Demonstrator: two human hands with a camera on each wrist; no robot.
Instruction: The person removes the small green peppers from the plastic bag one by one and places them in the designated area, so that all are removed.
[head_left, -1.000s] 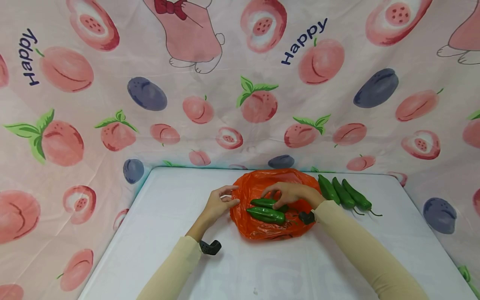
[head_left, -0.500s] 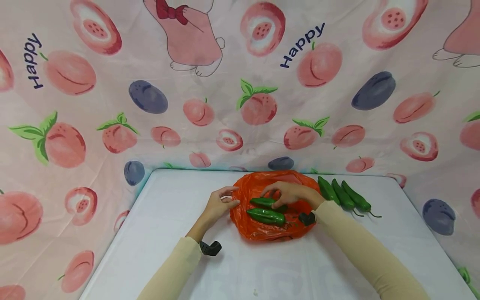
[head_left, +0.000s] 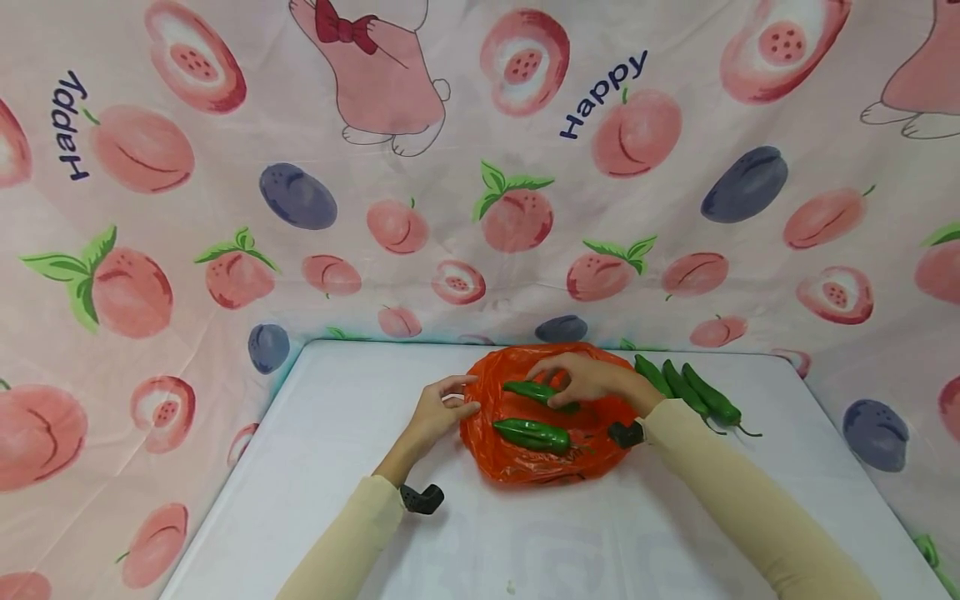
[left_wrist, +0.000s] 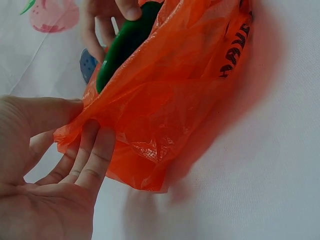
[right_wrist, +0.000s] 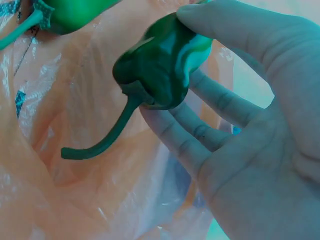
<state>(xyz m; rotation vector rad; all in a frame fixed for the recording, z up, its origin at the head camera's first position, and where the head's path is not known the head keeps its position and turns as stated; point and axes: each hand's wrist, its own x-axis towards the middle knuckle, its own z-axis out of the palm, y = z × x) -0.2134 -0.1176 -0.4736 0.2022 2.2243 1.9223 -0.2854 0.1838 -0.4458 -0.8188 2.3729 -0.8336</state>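
Note:
An orange-red plastic bag [head_left: 517, 467] lies spread on the white table, its mouth facing up. My left hand [head_left: 437, 412] pinches the bag's left edge between thumb and fingers, which the left wrist view shows closely. Over the bag, my right hand [head_left: 588, 379] holds a green chili pepper [head_left: 536, 392] between thumb and fingertips. In the right wrist view that pepper [right_wrist: 160, 62] has its curved stem hanging toward the camera. A second green pepper [head_left: 532, 435] rests on the bag in front of it, apart from my fingers.
Several green peppers [head_left: 705, 396] lie side by side on the table, right of the bag. The white table [head_left: 337, 375] meets a fruit-printed cloth [head_left: 420, 283] at its back and sides. Each wrist carries a small black camera [head_left: 422, 498].
My right hand has lifted slightly and shifted right with the pepper, widening the gap to the other pepper on the bag. The left hand stays at the bag's edge.

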